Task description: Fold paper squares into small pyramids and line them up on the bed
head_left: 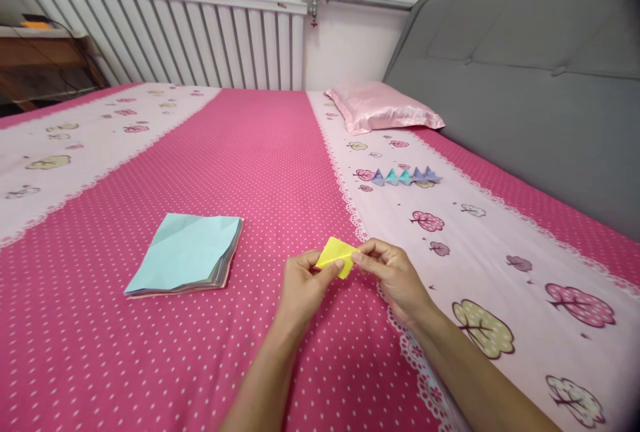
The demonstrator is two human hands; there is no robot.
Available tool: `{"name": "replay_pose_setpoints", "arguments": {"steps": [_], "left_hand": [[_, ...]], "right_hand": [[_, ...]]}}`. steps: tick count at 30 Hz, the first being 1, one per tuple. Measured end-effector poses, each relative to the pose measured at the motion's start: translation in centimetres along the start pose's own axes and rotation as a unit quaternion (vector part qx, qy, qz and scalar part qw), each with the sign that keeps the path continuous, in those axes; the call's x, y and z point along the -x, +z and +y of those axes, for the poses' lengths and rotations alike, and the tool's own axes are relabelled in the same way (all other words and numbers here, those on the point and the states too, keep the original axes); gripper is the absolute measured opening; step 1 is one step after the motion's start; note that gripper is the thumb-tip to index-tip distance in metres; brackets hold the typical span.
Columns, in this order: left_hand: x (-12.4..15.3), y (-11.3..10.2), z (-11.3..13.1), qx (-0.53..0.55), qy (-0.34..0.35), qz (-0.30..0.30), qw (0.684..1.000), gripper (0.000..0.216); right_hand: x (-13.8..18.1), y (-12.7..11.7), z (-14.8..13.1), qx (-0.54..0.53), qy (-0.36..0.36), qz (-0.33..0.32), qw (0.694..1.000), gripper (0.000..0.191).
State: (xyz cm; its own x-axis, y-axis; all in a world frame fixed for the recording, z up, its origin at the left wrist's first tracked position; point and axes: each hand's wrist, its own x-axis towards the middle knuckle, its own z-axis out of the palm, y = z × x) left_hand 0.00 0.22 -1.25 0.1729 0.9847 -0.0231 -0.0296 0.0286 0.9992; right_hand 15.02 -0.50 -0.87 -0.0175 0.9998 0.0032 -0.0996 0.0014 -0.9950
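A small folded piece of yellow paper [336, 250] is held between both hands above the pink dotted bedsheet. My left hand [306, 280] pinches its left and lower side, thumb lying across the front. At its right corner, the thumb and fingertips of my right hand [393, 272] are closed on the edge. A crease or fold line runs across the paper. To the left lies a stack of square paper sheets [185, 252], light blue on top. Several folded paper shapes in purple and turquoise [399, 177] stand in a row farther back, on the right.
The bedsheet [240, 152] has pink dotted and pale printed stripes. A pink pillow [380, 105] rests at the far right against the grey headboard [530, 72]. Behind the bed are a white radiator [200, 39] and a pipe with a valve [314, 9]. A wooden table [45, 52] stands far left.
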Motion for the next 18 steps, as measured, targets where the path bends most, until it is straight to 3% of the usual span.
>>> {"name": "replay_pose_setpoints", "arguments": {"steps": [8,14,18], "left_hand": [[0.05,0.13,0.56,0.037,-0.033,-0.003,0.999,0.025],[0.09,0.32,0.65,0.134,-0.07,0.015,0.988,0.027],[0.09,0.6,0.33,0.142,-0.049,0.012,0.989,0.025]], "right_hand": [[-0.07,-0.17,-0.05,0.099,-0.126,-0.038,0.986,0.012],[-0.16,-0.56,-0.32,0.166,-0.154,-0.043,0.973,0.016],[-0.12,-0.51,-0.36,0.179,-0.166,-0.042,0.969,0.021]]}}
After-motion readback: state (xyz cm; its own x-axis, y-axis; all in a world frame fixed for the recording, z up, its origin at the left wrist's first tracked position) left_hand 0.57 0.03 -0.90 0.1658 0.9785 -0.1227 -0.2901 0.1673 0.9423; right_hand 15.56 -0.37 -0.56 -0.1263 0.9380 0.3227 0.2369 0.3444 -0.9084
